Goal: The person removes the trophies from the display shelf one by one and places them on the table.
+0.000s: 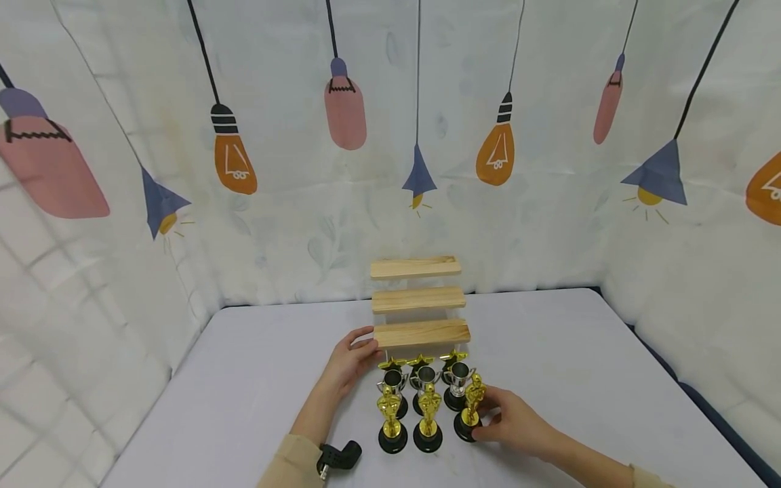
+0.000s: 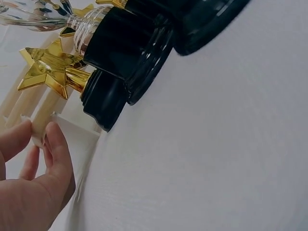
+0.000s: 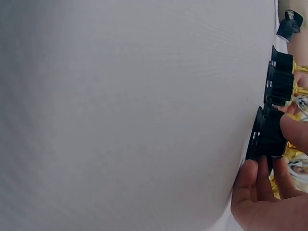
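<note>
My left hand is at the left end of the lowest board of a three-tier wooden display rack. In the left wrist view, the thumb and fingers of that hand pinch the board's end. My right hand grips the black base of a gold figure trophy at the front right of the group. The right wrist view has its fingers around that base, which stands on or very near the table. Two more figure trophies, one in the middle, stand to its left.
Behind the figures stand silver cup trophies, then gold star trophies just before the rack. A white cloth covers the table. A lamp-patterned curtain hangs behind. A black camera strap is on my left wrist.
</note>
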{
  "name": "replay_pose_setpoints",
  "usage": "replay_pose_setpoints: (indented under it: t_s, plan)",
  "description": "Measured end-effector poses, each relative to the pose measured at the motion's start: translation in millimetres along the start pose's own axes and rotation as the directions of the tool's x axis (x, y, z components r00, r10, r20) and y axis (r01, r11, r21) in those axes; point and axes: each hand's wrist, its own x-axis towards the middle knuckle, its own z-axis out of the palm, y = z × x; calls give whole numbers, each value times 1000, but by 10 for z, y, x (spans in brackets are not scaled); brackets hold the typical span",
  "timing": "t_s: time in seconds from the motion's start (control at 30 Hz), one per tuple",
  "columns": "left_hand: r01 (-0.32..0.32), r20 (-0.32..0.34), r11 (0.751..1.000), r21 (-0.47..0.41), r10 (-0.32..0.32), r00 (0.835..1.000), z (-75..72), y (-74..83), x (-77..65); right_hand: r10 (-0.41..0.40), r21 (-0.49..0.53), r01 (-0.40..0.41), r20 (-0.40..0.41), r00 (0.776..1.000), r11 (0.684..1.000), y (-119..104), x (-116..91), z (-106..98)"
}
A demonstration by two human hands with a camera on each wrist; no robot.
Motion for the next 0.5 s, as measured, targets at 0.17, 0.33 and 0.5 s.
replay_pose_setpoints:
  t_s: [0.17, 0.33, 0.5]
  plan:
    - [-6, -2, 1000, 3, 6, 1000, -15, 5, -50, 3, 6, -3, 14, 1000, 1000, -23, -22, -109]
    - [-26, -29, 999, 23, 26, 999, -79, 38, -72, -13, 17, 13, -4, 1000, 1000, -74, -28, -347]
    - [-49, -85, 997, 54, 54, 995, -191, 110, -72, -23, 15, 24, -78, 997, 1000, -143, -32, -642]
